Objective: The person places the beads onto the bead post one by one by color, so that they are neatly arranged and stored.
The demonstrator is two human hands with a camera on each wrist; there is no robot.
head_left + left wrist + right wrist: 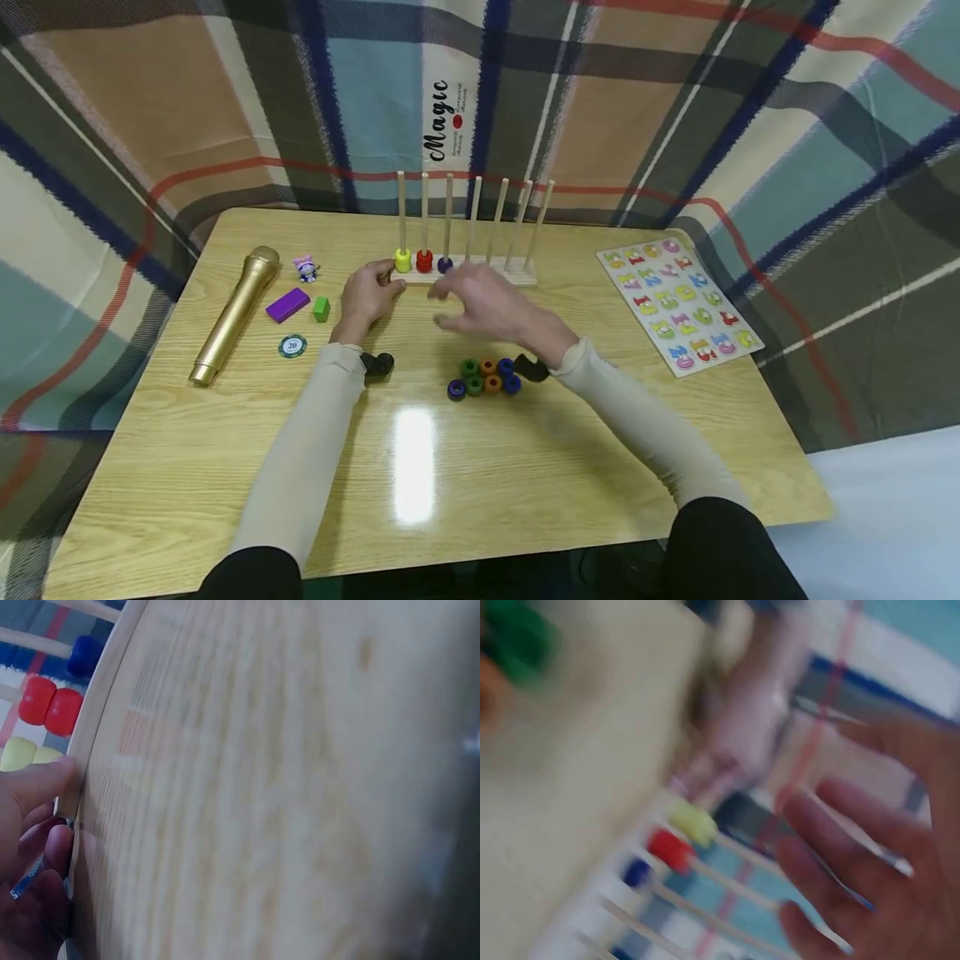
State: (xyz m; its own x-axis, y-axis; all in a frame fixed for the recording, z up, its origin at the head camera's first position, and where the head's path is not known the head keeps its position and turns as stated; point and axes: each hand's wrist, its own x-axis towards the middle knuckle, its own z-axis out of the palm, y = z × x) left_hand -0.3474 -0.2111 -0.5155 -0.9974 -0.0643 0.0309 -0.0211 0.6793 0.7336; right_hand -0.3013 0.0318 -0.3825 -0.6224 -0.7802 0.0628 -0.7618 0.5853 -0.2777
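Plaid cloth in tan, teal and navy backs the wooden table; at 12 o'clock a white stripe of it bears the word "Magic" in script beside a red dot, with smaller print below too fine to read. At 9 o'clock on the table lie a gold microphone, a small figurine, a purple block, a green cube and a round chip marked "20". At 3 o'clock sits a number puzzle board with coloured numerals.

Peg rack: stands at 12 o'clock from the hands, seven upright rods. A yellow bead, a red bead and a blue bead sit low on the three leftmost rods.

Left hand: rests at the rack's left end, fingers curled against the base edge; the left wrist view shows the fingertips touching that edge.

Right hand: blurred, fingers spread and fairly wide, holding nothing visible, hovering just in front of the rack.

Loose beads: green, orange and blue, clustered at 6 o'clock from the right hand, near the wrist.
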